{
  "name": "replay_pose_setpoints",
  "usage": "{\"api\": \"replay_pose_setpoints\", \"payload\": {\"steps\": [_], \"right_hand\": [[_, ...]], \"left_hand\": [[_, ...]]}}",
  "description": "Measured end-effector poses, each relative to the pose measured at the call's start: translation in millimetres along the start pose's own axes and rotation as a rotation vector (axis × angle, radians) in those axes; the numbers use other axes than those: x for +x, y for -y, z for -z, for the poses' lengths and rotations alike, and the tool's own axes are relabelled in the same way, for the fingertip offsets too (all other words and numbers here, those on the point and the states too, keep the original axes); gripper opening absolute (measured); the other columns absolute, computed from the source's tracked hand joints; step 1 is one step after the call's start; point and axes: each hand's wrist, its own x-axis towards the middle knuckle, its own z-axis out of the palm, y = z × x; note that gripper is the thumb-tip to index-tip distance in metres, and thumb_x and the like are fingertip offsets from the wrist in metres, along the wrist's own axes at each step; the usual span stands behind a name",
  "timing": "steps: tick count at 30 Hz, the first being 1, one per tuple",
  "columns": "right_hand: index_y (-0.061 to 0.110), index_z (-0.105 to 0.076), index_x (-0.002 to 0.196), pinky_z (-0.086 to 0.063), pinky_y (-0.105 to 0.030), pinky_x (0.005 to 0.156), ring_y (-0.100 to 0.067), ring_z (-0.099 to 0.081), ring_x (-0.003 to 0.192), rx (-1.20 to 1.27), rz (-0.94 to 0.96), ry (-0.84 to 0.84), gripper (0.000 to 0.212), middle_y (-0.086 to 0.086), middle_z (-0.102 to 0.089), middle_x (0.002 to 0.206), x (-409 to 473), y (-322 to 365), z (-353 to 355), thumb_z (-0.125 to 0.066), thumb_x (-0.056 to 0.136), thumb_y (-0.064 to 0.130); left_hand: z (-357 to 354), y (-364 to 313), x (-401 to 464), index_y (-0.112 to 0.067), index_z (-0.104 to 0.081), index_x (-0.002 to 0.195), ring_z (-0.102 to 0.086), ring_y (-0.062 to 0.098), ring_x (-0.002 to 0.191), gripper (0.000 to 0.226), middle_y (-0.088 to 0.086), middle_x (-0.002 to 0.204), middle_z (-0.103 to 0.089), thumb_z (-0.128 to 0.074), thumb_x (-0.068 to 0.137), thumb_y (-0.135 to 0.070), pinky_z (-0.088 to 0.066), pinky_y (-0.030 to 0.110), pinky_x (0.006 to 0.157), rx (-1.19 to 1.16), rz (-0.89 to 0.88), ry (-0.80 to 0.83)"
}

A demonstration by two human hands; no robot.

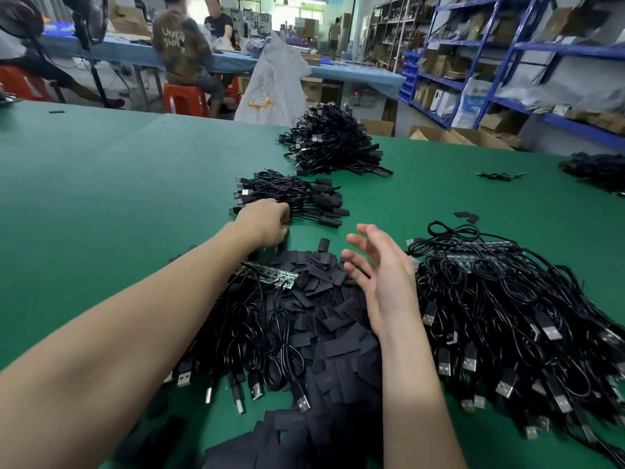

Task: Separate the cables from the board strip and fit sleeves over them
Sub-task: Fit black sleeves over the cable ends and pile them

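Head view shows the left hand [267, 221] reaching out, fingers curled at the small pile of sleeved cables [294, 198], likely to drop 1 there, while the right hand [378, 272] hangs spread over the loose sleeves [338, 319] near the board strip [270, 274].

White print "UNKN / OWN" on back of brown T-shirt [181, 45] worn by seated person at far table. Dark handwritten scrawl on white plastic bag [274, 82], illegible. Blue print on white carton [475, 98] on right shelf, too blurred to read. Small red digits on device [356, 94] under far table, unreadable.
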Motion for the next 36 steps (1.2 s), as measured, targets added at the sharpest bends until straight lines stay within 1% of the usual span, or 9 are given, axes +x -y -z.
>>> {"api": "replay_pose_setpoints", "payload": {"steps": [5, 9, 13, 20, 23, 26, 29, 32, 36], "right_hand": [[0.016, -0.073, 0.098, -0.050, -0.018, 0.056, -0.008, -0.065, 0.067, -0.165, 0.036, 0.037, 0.017, 0.003, -0.076, 0.083, 0.8, -3.0, -3.9, -0.059, 0.101, 0.023], [0.024, -0.074, 0.093, -0.048, -0.014, 0.063, -0.003, -0.062, 0.067, -0.551, 0.150, 0.117, 0.011, 0.009, -0.077, 0.081, 0.3, -12.8, -9.2, -0.064, 0.098, 0.026], [0.025, -0.073, 0.090, -0.050, -0.009, 0.069, -0.004, -0.071, 0.077, -0.696, 0.203, 0.145, 0.008, 0.013, -0.076, 0.076, 0.4, -17.8, -13.0, -0.067, 0.095, 0.024], [0.028, -0.073, 0.087, -0.050, -0.014, 0.064, -0.014, -0.066, 0.072, -0.764, 0.208, 0.153, 0.006, 0.013, -0.075, 0.075, 1.1, -15.5, -11.9, -0.070, 0.092, 0.029], [0.030, -0.075, 0.086, -0.047, -0.012, 0.060, -0.003, -0.056, 0.060, -0.808, 0.186, 0.171, 0.005, 0.015, -0.074, 0.075, 0.6, -15.8, -12.7, -0.073, 0.089, 0.032], [0.030, -0.076, 0.087, -0.043, -0.005, 0.060, 0.005, -0.060, 0.063, -0.794, 0.150, 0.183, 0.008, 0.020, -0.072, 0.073, -0.1, -13.2, -18.0, -0.077, 0.085, 0.038], [0.026, -0.076, 0.089, -0.048, -0.014, 0.062, -0.001, -0.065, 0.068, -0.738, 0.022, 0.233, 0.016, 0.005, -0.076, 0.079, -2.5, -11.8, -27.3, -0.080, 0.083, 0.041], [0.017, -0.075, 0.089, -0.048, -0.018, 0.052, -0.008, -0.066, 0.065, -0.523, -0.104, 0.243, 0.007, 0.001, -0.074, 0.072, -6.9, -12.6, -35.7, -0.080, 0.087, 0.022], [0.009, -0.073, 0.090, -0.053, -0.016, 0.054, -0.009, -0.068, 0.065, -0.339, -0.189, 0.287, 0.007, -0.001, -0.073, 0.071, -9.6, -6.4, -38.9, -0.079, 0.086, 0.010]], "left_hand": [[0.8, -1.6, -29.3, -0.022, -0.065, 0.110, -0.055, 0.025, 0.115, 0.018, 0.004, 0.121, -0.059, -0.058, 0.098, -0.033, -0.046, 0.043, 0.102, -0.223, -0.004, -0.037], [-2.1, -6.3, -71.3, -0.031, -0.063, 0.091, -0.062, 0.015, 0.095, 0.008, -0.014, 0.090, -0.062, -0.059, 0.097, -0.029, -0.050, 0.034, 0.091, -0.402, 0.000, -0.109], [-5.0, -9.5, -96.8, -0.029, -0.066, 0.100, -0.059, 0.023, 0.105, 0.010, -0.006, 0.095, -0.057, -0.056, 0.098, -0.031, -0.049, 0.041, 0.095, -0.253, -0.009, -0.017], [-2.6, -10.7, -103.1, -0.030, -0.060, 0.108, -0.046, 0.022, 0.118, 0.026, -0.004, 0.103, -0.050, -0.044, 0.102, -0.050, -0.037, 0.049, 0.101, -0.114, 0.059, 0.008], [-1.7, -12.0, -102.1, -0.023, -0.057, 0.108, -0.043, 0.023, 0.121, 0.033, 0.001, 0.113, -0.052, -0.038, 0.103, -0.050, -0.036, 0.049, 0.101, -0.098, 0.090, -0.021], [5.5, -15.4, -101.6, -0.023, -0.050, 0.101, -0.046, 0.022, 0.117, 0.028, -0.001, 0.112, -0.056, -0.033, 0.105, -0.045, -0.034, 0.048, 0.099, -0.150, 0.083, -0.108], [12.3, -19.2, -103.0, -0.023, -0.047, 0.095, -0.046, 0.021, 0.110, 0.027, -0.006, 0.104, -0.056, -0.031, 0.104, -0.043, -0.032, 0.046, 0.097, -0.187, 0.056, -0.171], [15.1, -23.6, -104.2, -0.023, -0.047, 0.088, -0.045, 0.019, 0.102, 0.031, -0.009, 0.092, -0.053, -0.031, 0.105, -0.044, -0.033, 0.044, 0.094, -0.194, 0.024, -0.247], [17.0, -27.1, -103.4, -0.020, -0.053, 0.068, -0.048, 0.016, 0.087, 0.049, -0.006, 0.072, -0.053, -0.035, 0.106, -0.046, -0.029, 0.036, 0.085, -0.255, 0.034, -0.445]]}}
